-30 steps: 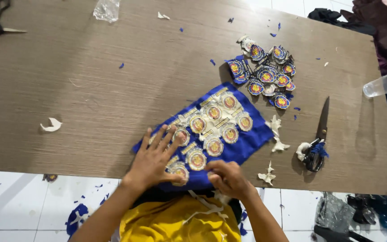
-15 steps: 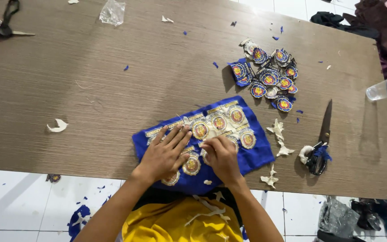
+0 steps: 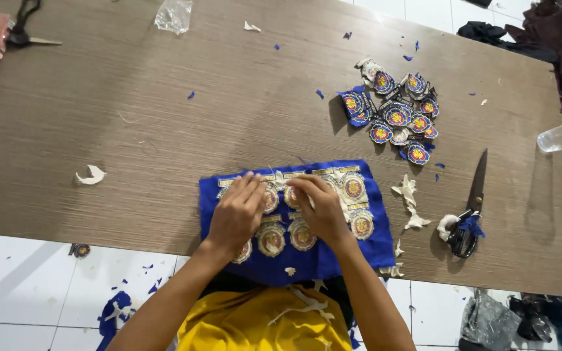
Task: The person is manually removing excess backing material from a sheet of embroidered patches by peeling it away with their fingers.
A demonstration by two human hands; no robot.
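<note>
A blue cloth [image 3: 320, 260] lies at the near edge of the table [image 3: 131, 130], about midway along it, with its lower border hanging just over that edge. It is a rough rectangle of bright blue fabric, flat but slightly skewed, and it carries rows of round embroidered badges [image 3: 302, 235] in gold and white with darker centres, some with small gold bars above them; the badges are still joined to the cloth, and white backing shows around several. The left hand [image 3: 237, 214] rests palm down on the cloth's left part, fingers close together and pointing away toward the far edge, pressing the fabric flat and covering some badges. The right hand [image 3: 323, 209] lies just beside it on the middle of the cloth, fingers curled inward with the tips drawn together on a badge near the top row; whether they pinch the fabric or only press it cannot be told. Toward the far right of the table sits a pile [image 3: 395, 114] of cut-out round badges with blue edges. Black scissors [image 3: 468, 214] lie near the right end of the near edge, white scraps [image 3: 410, 198] between them and the cloth. A white scrap [image 3: 91, 175] lies toward the left, and tiny blue snippets dot the surface. A clear plastic bag [image 3: 173, 14] sits at the far edge.
</note>
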